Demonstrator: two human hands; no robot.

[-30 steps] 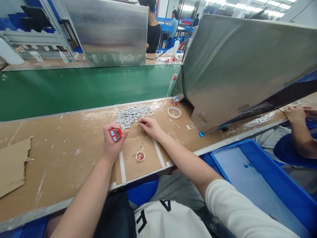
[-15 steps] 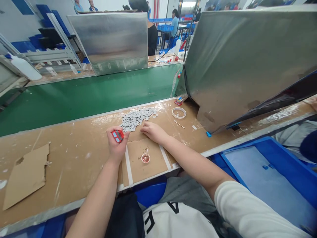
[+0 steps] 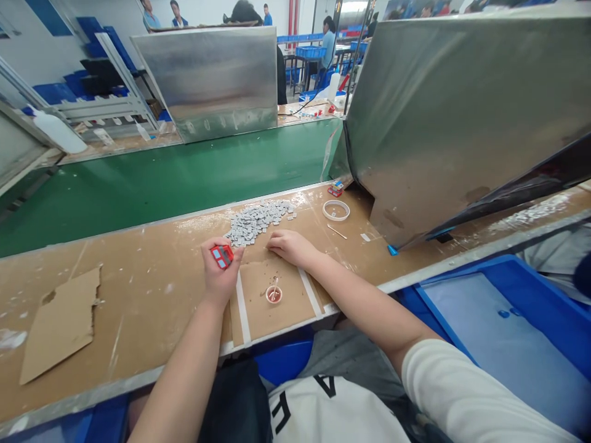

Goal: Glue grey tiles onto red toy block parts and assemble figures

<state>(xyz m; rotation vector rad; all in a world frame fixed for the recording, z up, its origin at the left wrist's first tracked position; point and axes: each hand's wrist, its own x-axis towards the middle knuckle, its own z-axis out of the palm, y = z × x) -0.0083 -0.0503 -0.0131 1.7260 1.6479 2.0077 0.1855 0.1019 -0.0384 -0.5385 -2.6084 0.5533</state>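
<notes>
My left hand [image 3: 218, 275] is closed around a small red toy vehicle [image 3: 222, 256] with light blue windows and a grey patch. Just beyond it lies a pile of small grey flat pieces [image 3: 256, 221]. My right hand [image 3: 290, 247] rests by the near right edge of the pile, fingers pinched together and pointing left; whatever is between the fingertips is hidden. Nearer to me, a little cup of reddish liquid [image 3: 274, 295] with a white stick in it stands on a cardboard sheet [image 3: 258, 323] edged with white tape.
Right of the pile are a white ring [image 3: 336, 210], a cotton swab [image 3: 337, 231] and another red toy [image 3: 335, 188]. A large metal-faced panel [image 3: 462, 123] rises at the right. A torn cardboard piece [image 3: 62, 326] lies left; a green conveyor belt [image 3: 184, 178] runs behind the table.
The whole view has shifted slightly, with things a little farther right. Both hands keep nearly the same pose, the left one still around the toy vehicle.
</notes>
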